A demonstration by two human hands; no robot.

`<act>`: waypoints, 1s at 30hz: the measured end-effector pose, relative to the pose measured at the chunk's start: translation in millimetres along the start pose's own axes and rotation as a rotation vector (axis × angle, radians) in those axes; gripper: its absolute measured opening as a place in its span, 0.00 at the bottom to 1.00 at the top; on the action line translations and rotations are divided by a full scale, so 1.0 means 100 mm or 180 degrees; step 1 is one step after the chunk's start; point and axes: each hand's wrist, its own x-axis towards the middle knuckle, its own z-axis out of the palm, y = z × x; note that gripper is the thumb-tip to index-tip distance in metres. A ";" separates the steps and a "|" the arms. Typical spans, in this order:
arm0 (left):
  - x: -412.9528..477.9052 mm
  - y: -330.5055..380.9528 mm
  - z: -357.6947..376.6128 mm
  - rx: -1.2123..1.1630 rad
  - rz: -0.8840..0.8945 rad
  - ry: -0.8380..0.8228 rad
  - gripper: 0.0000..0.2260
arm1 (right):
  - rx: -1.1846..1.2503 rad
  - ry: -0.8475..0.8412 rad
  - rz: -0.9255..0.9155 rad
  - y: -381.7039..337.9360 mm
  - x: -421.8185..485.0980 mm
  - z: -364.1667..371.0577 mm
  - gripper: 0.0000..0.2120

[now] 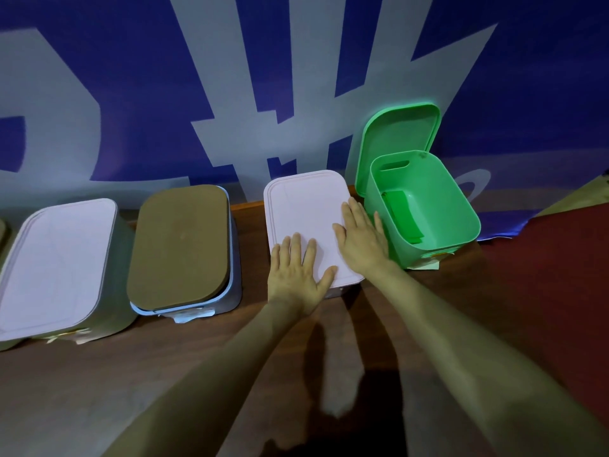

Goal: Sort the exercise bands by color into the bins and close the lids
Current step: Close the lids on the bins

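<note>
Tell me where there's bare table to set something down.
Bare table lies before the brown-lidded bin, left of the left hand; a narrow gap separates that bin from the pink lid. Crowded between right hand and green bin.

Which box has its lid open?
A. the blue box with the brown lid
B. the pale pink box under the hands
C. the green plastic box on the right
C: the green plastic box has its green lid standing up behind it and a green exercise band showing inside, while the left hand and right hand press flat on the shut pale pink lid.
</note>
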 end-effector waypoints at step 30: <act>2.21 1.46 -1.00 -0.2407 -0.1414 0.0393 0.25 | 0.0918 -0.0130 0.0216 1.99 1.46 -1.33 0.25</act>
